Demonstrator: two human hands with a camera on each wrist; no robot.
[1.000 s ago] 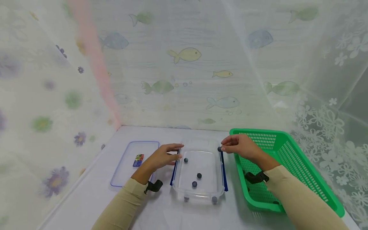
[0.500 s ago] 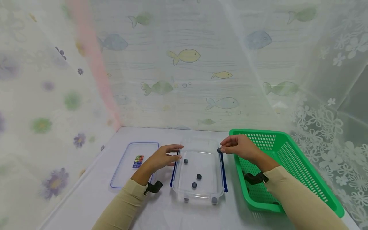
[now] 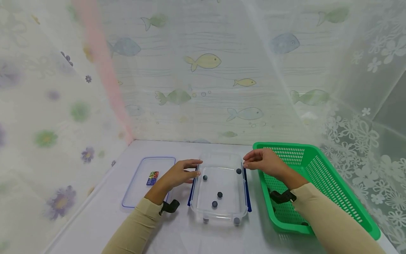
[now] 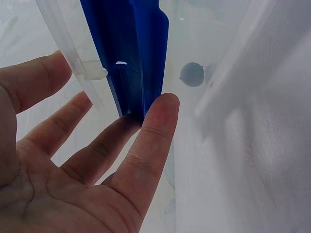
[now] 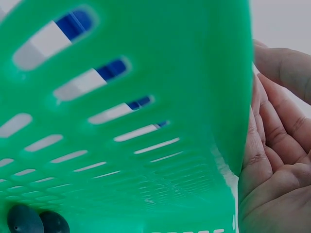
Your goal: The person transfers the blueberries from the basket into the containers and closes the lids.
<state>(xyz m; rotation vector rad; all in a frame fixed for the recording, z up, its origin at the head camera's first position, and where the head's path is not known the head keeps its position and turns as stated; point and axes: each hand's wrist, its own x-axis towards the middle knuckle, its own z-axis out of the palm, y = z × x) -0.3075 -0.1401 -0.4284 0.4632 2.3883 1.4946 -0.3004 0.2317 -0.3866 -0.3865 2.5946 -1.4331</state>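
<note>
A clear plastic food container [image 3: 219, 215] with blue side clips [image 3: 247, 190] stands in the middle of the table in the head view. Several dark round blueberries [image 3: 220, 194] lie scattered in it, one blueberry [image 3: 239, 171] near its far right corner. My left hand [image 3: 179, 173] rests at the container's left side, fingers spread against the rim and the hanging blue clip [image 4: 131, 58]. Just beyond the right rim hovers my right hand [image 3: 263, 162], with thumb and fingertips close together and nothing between them. In the right wrist view, the green basket's wall partly hides this hand.
To the right stands a green slotted basket [image 3: 340, 188], under my right forearm, with a few dark blueberries [image 5: 24, 221] at its bottom. The container's clear lid [image 3: 136, 195], blue-edged and bearing a fruit label [image 3: 152, 178], lies flat at the left. Patterned curtains surround the table.
The blueberry pinched in my right fingertips has been let go and now lies inside the container near the far right corner. Both hands have stayed in place.
</note>
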